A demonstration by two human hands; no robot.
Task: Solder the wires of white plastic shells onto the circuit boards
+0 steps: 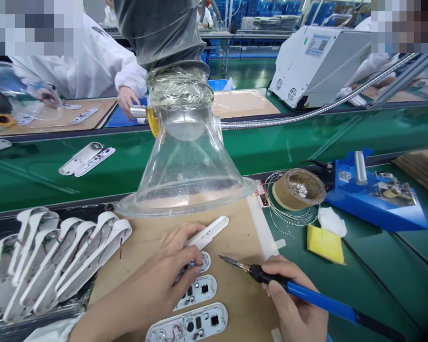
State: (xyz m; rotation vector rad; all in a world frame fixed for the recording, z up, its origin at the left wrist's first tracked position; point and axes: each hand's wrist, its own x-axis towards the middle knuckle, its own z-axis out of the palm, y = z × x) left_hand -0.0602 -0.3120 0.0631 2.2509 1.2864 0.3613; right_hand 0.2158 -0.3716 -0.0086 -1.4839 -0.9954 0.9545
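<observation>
My right hand (294, 297) is wrapped round a blue and black soldering iron (306, 294), its tip pointing left over the cardboard. My left hand (171, 266) rests on the cardboard with curled fingers, gripping a slim white plastic casing (214, 230) that sticks out past the fingertips. Under the thumb and index finger a circuit board's round end (206, 261) shows; the rest of it is hidden. Just below lie a white casing with a circuit board (204, 289) and a larger one (214, 319), partly behind my left forearm.
A clear fume hood (190, 166) hangs over the cardboard mat (242, 232). Several curved white housings (89, 256) with wires lie left. Solder wire (288, 216), a cardboard ring (297, 190), a yellow sponge (325, 243) and a blue stand (374, 194) are right. Co-workers sit across the green conveyor belt (128, 159).
</observation>
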